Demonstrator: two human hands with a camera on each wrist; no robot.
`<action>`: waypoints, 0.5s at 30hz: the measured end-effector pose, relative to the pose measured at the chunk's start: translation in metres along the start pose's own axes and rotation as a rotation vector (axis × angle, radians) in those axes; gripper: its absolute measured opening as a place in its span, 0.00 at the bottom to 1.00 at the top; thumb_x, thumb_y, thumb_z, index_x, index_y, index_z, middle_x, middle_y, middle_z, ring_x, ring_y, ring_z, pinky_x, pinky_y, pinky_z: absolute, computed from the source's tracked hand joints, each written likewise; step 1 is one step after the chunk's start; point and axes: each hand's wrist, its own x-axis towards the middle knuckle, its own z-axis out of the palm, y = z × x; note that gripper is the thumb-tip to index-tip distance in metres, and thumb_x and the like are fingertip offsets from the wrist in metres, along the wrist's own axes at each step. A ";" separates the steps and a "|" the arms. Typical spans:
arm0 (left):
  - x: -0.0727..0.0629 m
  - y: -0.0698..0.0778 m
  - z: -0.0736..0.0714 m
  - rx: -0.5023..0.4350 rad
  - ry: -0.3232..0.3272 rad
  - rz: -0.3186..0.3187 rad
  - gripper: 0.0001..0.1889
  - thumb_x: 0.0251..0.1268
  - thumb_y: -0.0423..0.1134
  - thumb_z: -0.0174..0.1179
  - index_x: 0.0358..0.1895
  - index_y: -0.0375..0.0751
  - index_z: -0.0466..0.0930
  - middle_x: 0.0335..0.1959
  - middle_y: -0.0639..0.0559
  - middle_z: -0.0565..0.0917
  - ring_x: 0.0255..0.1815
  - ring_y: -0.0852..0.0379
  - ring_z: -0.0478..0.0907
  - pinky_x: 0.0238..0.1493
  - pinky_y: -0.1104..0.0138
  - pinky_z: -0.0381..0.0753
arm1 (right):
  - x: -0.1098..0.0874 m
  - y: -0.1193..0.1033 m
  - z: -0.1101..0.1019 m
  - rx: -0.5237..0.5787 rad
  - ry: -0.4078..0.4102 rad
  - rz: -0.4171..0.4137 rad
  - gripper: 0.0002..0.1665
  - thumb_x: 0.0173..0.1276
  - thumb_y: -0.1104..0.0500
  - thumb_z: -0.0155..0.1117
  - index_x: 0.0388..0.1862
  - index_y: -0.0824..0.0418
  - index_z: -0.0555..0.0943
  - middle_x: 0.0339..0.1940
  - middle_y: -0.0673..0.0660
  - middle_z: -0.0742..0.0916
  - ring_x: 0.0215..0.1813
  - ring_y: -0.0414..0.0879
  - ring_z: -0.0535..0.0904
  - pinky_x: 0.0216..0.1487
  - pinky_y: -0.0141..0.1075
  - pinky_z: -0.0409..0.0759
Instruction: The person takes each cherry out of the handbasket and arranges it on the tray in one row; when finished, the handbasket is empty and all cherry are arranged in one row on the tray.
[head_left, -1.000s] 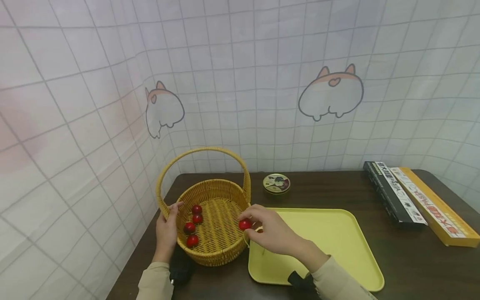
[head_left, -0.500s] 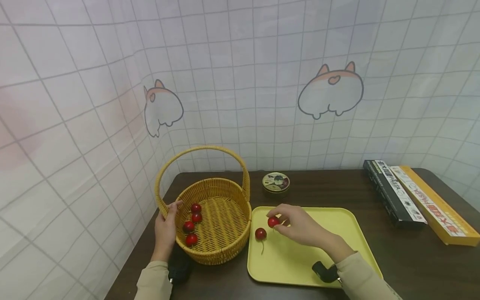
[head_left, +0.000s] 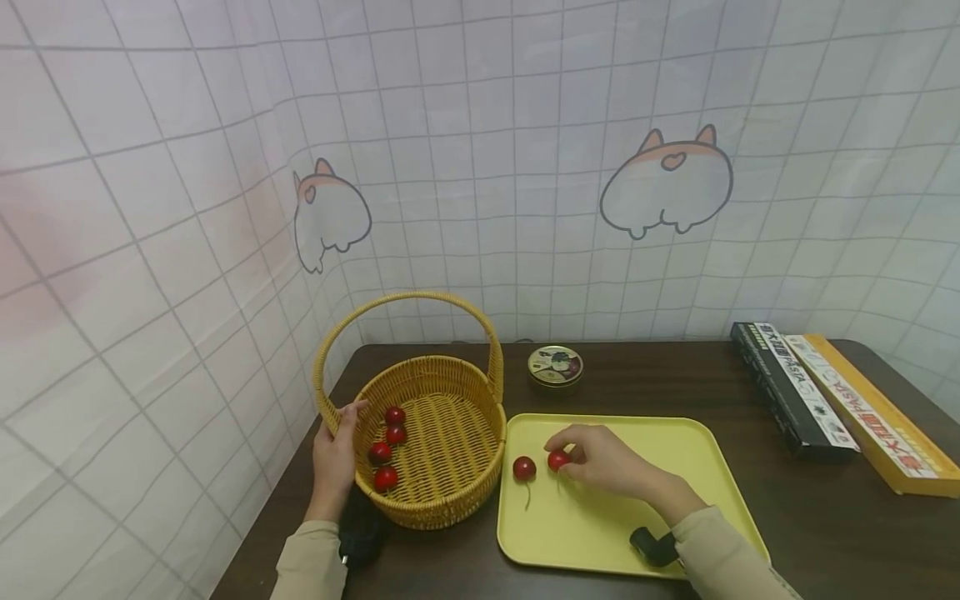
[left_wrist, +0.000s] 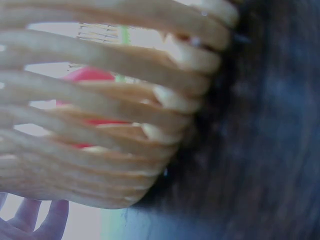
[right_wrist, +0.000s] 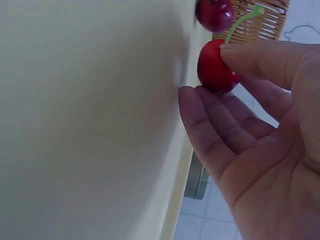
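Observation:
My right hand (head_left: 606,460) pinches a red cherry (right_wrist: 216,67) between thumb and fingers, low over the yellow tray (head_left: 637,533). A green stem rises from this cherry in the right wrist view. A second, darker cherry (head_left: 524,468) lies on the tray just to its left, its stem toward the front. At the left, my left hand (head_left: 334,458) grips the rim of a woven basket (head_left: 450,510) by the foot of its tall handle. Several cherries (head_left: 386,478) lie along the left inside of the basket. The left wrist view shows the basket's weave close up, with fingers (left_wrist: 52,220) beside it.
A round tin (head_left: 555,367) stands behind the tray. Two long pasta boxes, one black (head_left: 795,392) and one orange-yellow (head_left: 877,417), lie at the right of the dark table (head_left: 652,375). A grid-patterned curtain (head_left: 480,167) hangs behind and at the left.
My right hand has moved from the basket's right rim over to the tray, then down with the cherry beside the other one. The left hand stays on the basket.

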 end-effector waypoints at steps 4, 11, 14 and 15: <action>0.000 0.001 0.000 0.002 -0.004 -0.002 0.30 0.75 0.60 0.43 0.61 0.38 0.75 0.64 0.38 0.72 0.67 0.43 0.65 0.69 0.44 0.59 | 0.001 0.001 0.003 0.031 -0.017 -0.005 0.21 0.60 0.71 0.65 0.54 0.66 0.81 0.50 0.60 0.85 0.42 0.46 0.84 0.38 0.31 0.80; 0.000 0.001 0.000 0.003 -0.009 -0.007 0.31 0.75 0.61 0.42 0.61 0.38 0.75 0.64 0.38 0.72 0.67 0.43 0.65 0.68 0.44 0.60 | 0.002 0.002 0.008 0.049 -0.038 0.012 0.22 0.60 0.69 0.68 0.55 0.65 0.80 0.51 0.59 0.86 0.43 0.47 0.85 0.38 0.31 0.79; -0.001 0.001 0.000 0.006 -0.009 -0.008 0.31 0.75 0.61 0.42 0.61 0.38 0.74 0.64 0.38 0.72 0.67 0.42 0.65 0.68 0.43 0.60 | 0.003 0.002 0.009 0.049 -0.040 0.014 0.23 0.61 0.68 0.68 0.56 0.65 0.79 0.52 0.60 0.85 0.44 0.48 0.85 0.39 0.32 0.80; -0.001 0.001 0.000 0.007 -0.009 -0.008 0.31 0.75 0.62 0.42 0.61 0.38 0.74 0.64 0.38 0.72 0.67 0.42 0.66 0.68 0.43 0.60 | 0.003 0.002 0.009 0.046 -0.038 0.014 0.23 0.61 0.68 0.69 0.57 0.65 0.79 0.52 0.60 0.85 0.44 0.49 0.85 0.40 0.32 0.80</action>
